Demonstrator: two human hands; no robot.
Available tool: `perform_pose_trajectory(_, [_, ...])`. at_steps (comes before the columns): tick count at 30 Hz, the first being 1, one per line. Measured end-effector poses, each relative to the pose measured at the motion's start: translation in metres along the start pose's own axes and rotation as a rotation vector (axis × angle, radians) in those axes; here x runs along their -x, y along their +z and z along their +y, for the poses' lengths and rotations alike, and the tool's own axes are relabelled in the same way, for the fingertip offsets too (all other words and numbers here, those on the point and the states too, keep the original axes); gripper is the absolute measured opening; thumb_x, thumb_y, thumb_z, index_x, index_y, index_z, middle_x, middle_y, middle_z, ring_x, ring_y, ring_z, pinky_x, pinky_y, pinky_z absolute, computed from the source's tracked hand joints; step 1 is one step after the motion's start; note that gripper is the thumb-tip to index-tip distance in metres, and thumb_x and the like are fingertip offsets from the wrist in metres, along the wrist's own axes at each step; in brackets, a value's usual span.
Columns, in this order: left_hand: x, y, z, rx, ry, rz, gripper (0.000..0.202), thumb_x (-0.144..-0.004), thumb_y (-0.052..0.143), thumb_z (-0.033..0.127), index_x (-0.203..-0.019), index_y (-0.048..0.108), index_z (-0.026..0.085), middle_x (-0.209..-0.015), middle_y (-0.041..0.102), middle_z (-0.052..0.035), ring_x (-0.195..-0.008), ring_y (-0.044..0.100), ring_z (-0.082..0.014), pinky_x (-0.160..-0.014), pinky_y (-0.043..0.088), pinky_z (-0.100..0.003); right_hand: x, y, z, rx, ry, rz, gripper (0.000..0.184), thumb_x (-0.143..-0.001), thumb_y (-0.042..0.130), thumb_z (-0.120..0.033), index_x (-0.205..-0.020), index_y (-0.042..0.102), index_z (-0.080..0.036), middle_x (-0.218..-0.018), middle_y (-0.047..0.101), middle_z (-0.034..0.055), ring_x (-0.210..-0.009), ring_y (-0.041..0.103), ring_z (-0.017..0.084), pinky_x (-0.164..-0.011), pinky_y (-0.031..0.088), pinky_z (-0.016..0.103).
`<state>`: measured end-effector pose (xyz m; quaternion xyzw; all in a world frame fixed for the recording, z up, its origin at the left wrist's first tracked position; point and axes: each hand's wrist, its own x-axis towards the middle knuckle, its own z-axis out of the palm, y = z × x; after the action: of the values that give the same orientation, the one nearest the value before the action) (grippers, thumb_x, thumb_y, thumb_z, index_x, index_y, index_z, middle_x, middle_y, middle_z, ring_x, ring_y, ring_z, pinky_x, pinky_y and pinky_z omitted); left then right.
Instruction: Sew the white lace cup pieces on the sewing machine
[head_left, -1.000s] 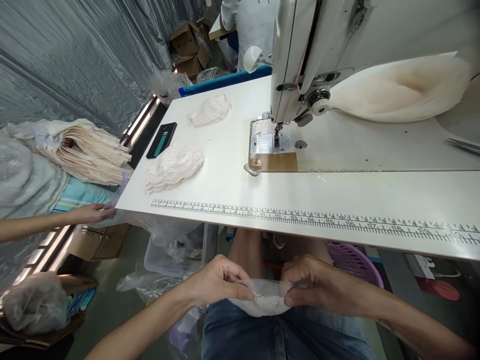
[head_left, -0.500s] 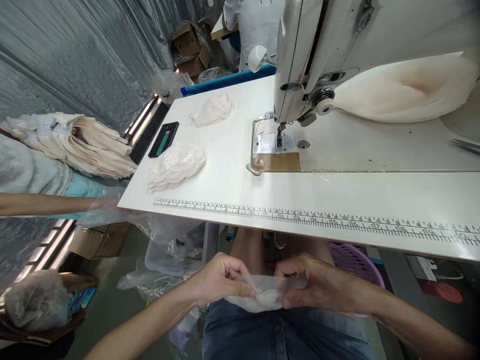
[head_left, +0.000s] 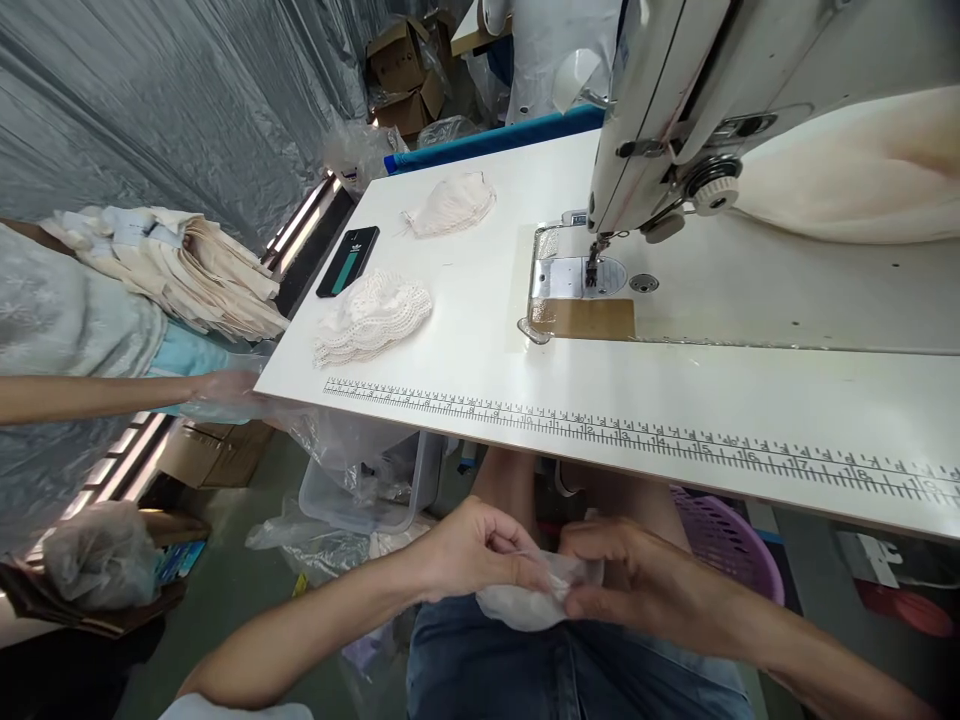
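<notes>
- Head view: small plastic bag (head_left: 521,605) lies over the lap (head_left: 562,670), below the table (head_left: 675,390) edge, long axis side to side.
- Left hand (head_left: 472,548) pinches its left end; right hand (head_left: 649,590) pinches its right end.

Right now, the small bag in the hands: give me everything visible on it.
The small bag is thin, clear, crumpled plastic with something whitish inside, too blurred to name. The left hand and right hand pinch its top from either side; it sags over the jeans, below the table.
</notes>
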<state>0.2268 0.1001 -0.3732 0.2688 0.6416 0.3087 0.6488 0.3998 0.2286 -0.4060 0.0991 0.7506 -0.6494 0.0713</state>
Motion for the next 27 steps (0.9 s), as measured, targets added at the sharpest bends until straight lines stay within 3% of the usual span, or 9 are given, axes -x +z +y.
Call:
perform_pose_trajectory(5, [0.004,-0.005,-0.005,-0.008,0.05,-0.05,0.044,-0.054,0.082,0.041,-0.084,0.072,0.011,-0.068,0.064,-0.0022,-0.058,0.052,-0.0088,-0.056,0.039,-0.019,0.003,-0.003,0.001,-0.127,0.064,-0.04,0.033,-0.081,0.061,-0.046,-0.073,0.062,-0.015,-0.061,0.045,-0.0036,-0.055,0.038,0.009,-0.048,0.027,0.02])
perform_pose_trajectory(11, [0.007,-0.003,-0.009,-0.058,0.068,-0.028,0.036,-0.059,0.079,0.035,-0.084,0.072,0.009,-0.068,0.064,-0.0031,-0.058,0.053,-0.0094,-0.056,0.039,-0.019,0.005,0.001,0.002,-0.168,0.093,-0.05,0.03,-0.077,0.064,-0.047,-0.079,0.064,-0.017,-0.068,0.048,-0.0025,-0.062,0.039,0.011,-0.052,0.029,0.02])
perform_pose_trajectory(19, [0.014,-0.005,-0.009,-0.31,0.269,0.005,0.037,-0.065,0.077,0.031,-0.097,0.071,0.014,-0.073,0.064,-0.0007,-0.07,0.055,-0.0116,-0.062,0.038,-0.017,0.005,0.004,0.007,-0.131,0.13,-0.036,0.033,-0.08,0.059,-0.05,-0.076,0.063,-0.017,-0.068,0.048,-0.0016,-0.064,0.041,0.012,-0.056,0.029,0.023])
perform_pose_trajectory(27, [0.013,-0.003,-0.011,-0.252,0.213,-0.017,0.023,-0.075,0.067,0.031,-0.086,0.073,0.013,-0.067,0.066,-0.0016,-0.059,0.052,-0.0097,-0.056,0.037,-0.016,0.004,0.007,0.002,-0.207,0.162,-0.034,0.037,-0.073,0.065,-0.053,-0.069,0.061,-0.016,-0.064,0.046,-0.0021,-0.06,0.038,0.011,-0.053,0.026,0.023])
